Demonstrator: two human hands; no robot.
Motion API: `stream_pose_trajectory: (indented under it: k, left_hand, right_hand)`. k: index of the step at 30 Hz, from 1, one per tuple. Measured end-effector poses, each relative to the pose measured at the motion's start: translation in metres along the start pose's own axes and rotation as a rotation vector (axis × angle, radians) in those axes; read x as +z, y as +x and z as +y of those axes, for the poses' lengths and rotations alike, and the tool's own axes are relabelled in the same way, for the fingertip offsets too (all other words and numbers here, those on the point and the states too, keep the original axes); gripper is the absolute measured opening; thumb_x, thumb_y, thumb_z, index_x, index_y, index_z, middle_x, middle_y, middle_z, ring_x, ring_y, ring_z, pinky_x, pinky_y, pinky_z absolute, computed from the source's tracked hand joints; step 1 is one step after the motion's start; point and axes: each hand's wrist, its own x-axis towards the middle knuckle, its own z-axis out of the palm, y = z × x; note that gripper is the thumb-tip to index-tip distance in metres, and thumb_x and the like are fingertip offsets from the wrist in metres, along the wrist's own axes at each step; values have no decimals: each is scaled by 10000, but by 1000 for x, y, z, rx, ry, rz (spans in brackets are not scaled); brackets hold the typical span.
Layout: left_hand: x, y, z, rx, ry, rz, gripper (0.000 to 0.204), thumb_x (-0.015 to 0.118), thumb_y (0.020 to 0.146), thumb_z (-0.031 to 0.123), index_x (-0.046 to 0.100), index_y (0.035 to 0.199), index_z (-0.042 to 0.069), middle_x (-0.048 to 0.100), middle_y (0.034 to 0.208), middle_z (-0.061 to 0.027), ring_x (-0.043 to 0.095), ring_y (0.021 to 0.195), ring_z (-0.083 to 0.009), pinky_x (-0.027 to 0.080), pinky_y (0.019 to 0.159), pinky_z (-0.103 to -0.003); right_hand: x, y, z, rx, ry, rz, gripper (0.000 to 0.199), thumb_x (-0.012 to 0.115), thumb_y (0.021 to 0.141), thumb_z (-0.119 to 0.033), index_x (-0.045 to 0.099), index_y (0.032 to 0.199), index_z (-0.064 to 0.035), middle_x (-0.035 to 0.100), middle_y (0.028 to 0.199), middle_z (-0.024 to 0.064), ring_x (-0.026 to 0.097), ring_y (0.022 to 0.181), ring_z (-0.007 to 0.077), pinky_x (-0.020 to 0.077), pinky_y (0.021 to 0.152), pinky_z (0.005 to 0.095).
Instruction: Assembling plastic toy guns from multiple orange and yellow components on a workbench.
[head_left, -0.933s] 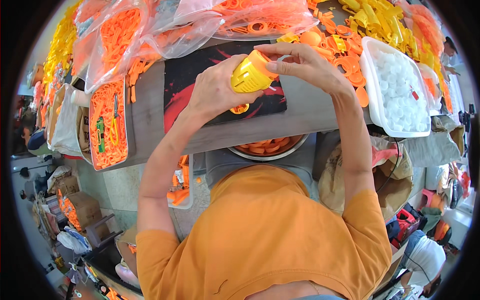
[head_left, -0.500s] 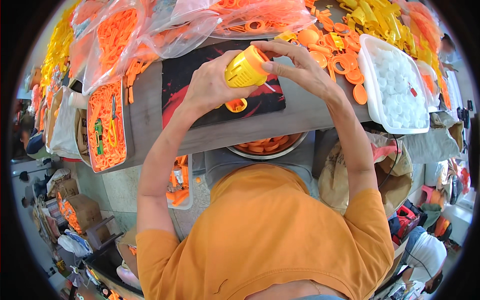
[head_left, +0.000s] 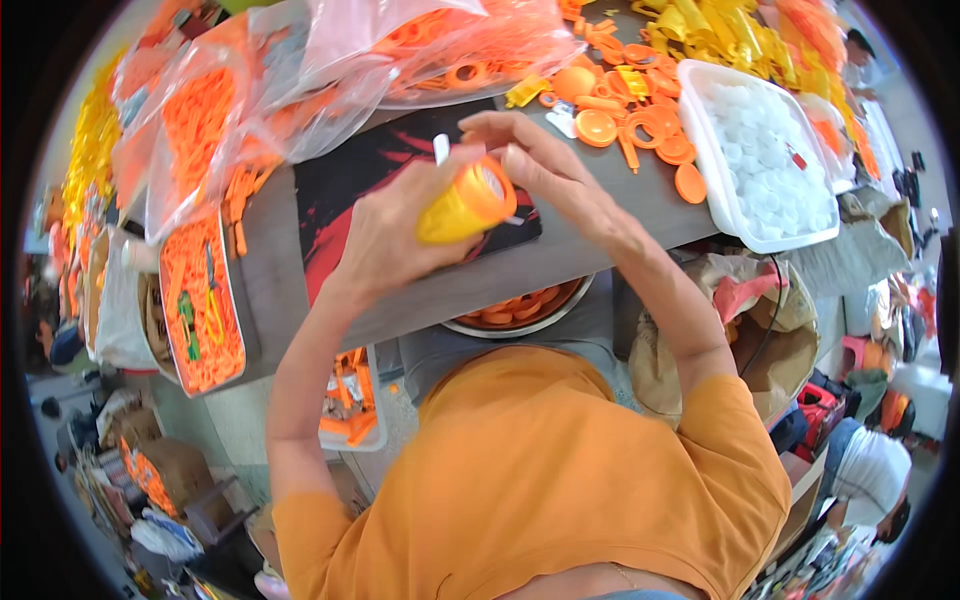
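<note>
Over the dark mat (head_left: 330,190) my left hand (head_left: 385,235) is wrapped round a yellow cylinder-shaped plastic part (head_left: 452,212), tilted so that its orange rim faces up and right. The opening inside the rim shows something pale that I cannot make out. My right hand (head_left: 560,180) hovers at the rim's upper right, fingers bent and apart, with nothing visible between them. Whether its thumb touches the rim is unclear. A small white piece (head_left: 441,149) sticks up behind my left hand, blurred.
Loose orange round parts (head_left: 597,128) lie beyond my right hand, beside a white tub (head_left: 765,160) of translucent caps. At left stands a tray (head_left: 205,310) of orange pieces with pliers. Clear bags (head_left: 330,90) line the back. A metal bowl (head_left: 520,318) of orange rings sits on my lap.
The yellow part has turned in my left hand, its orange rim now facing more toward me. My right hand has shifted off the rim's top. The whole view has swung slightly.
</note>
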Motion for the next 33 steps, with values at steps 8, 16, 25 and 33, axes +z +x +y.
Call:
stream_pose_trajectory:
  k: [8, 16, 25, 33]
  left_hand:
    - [7, -3, 8, 207, 97, -123, 578, 799, 564, 148, 622, 1114, 148, 607, 942, -95, 643, 749, -295, 528, 616, -396]
    - [2, -8, 3, 42, 35, -71, 653, 800, 606, 145, 588, 1224, 133, 612, 1085, -127, 656, 882, -316, 535, 686, -412]
    - [-37, -82, -21, -554, -1086, 129, 702, 647, 881, 312, 335, 1440, 23, 491, 1333, -145, 560, 1147, -261, 441, 1020, -424]
    - [12, -71, -3, -591, -1702, 416, 613, 557, 918, 501, 468, 1307, 35, 589, 1097, -132, 570, 1031, -268, 477, 944, -452]
  right_hand:
    - [21, 10, 3, -294, -405, -41, 271, 460, 944, -197, 608, 908, 27, 601, 859, 125, 575, 841, 261, 458, 774, 380]
    - [33, 30, 1, -272, -312, 14, 264, 471, 952, -196, 615, 915, 22, 626, 849, 115, 585, 819, 222, 465, 774, 352]
    - [-141, 25, 57, -88, -1388, 481, 221, 685, 845, -256, 684, 973, -76, 676, 916, 54, 606, 912, 248, 435, 851, 387]
    - [-162, 29, 61, 31, -1432, 398, 244, 691, 844, -281, 681, 934, -54, 682, 919, 62, 624, 898, 220, 419, 859, 390]
